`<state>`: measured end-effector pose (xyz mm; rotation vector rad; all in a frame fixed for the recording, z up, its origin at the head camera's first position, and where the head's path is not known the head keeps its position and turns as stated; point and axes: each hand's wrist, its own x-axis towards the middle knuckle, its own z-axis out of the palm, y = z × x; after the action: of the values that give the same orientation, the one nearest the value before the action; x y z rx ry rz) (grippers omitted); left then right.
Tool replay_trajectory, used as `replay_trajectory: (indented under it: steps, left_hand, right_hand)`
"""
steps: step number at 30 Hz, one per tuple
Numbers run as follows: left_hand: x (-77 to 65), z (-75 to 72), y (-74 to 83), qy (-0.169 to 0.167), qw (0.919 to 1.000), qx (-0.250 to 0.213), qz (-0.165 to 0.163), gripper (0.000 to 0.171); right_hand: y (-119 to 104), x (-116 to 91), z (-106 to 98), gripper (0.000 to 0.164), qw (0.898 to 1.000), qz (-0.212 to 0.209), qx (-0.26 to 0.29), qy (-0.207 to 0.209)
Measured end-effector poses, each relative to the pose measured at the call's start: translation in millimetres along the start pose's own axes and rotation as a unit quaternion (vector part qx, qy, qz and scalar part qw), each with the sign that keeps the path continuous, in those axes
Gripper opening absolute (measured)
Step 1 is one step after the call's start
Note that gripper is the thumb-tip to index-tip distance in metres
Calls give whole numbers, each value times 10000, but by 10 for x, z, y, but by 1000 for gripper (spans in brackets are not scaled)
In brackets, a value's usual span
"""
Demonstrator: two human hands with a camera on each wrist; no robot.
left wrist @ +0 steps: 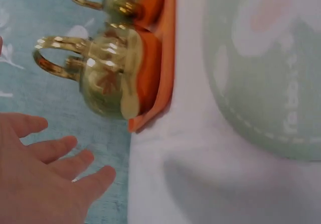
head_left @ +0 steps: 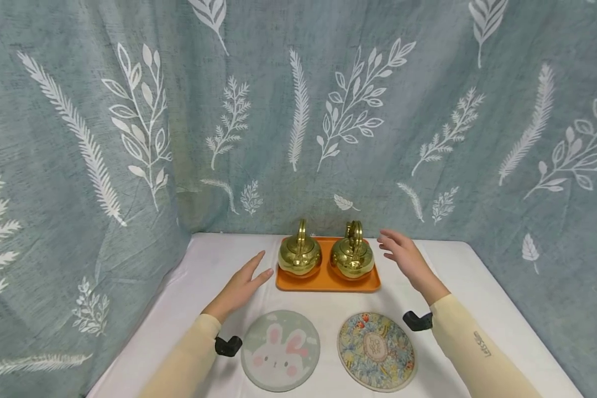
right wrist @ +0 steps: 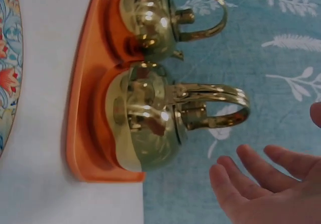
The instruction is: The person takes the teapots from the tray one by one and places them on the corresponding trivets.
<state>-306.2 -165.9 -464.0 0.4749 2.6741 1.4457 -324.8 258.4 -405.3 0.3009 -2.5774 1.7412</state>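
Observation:
Two shiny gold teapots stand side by side on an orange tray (head_left: 303, 284) toward the back of the table. The left teapot (head_left: 298, 260) has its arched handle up; so does the right teapot (head_left: 350, 262). My left hand (head_left: 241, 284) hovers left of the tray, fingers extended and apart from the left teapot. On the other side my right hand (head_left: 403, 257) is held in the air close to the right teapot, fingers loosely extended, touching nothing. Both wrist views show a gap between the fingers and the nearer teapot.
In front of the tray lie a round green mat (head_left: 281, 351) with a rabbit picture and a round floral mat (head_left: 376, 352). The white tablecloth (head_left: 328, 301) covers the table. A blue-green leaf-patterned curtain (head_left: 268, 110) encloses the back and sides.

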Motion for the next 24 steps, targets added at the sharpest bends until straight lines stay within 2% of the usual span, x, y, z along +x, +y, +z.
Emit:
replay_trajectory:
  steps: [4,8,13,18,24]
  left_hand:
    - [-5,28,-94,43,9999,120,-48,80]
    - [20,-6,-96,37,10000,69,-9,82]
    - [96,-34,-122,-58,9999,-71,-145,85]
    - [181,-27,-221,-120,9983,-529,-205,83]
    - [274,22,-281,-220,9921,-1221,-172,80]
  right_hand:
    - [54,103,67,62,9998,184,-118,-27]
    - [92,138,90,62,9995,227,-220,9]
    - [122,161,105,63,9994,257,-242,-29]
    - [144,199,126,65,9992,345,220,2]
    - [165,310,135,65,9971,418,629,97]
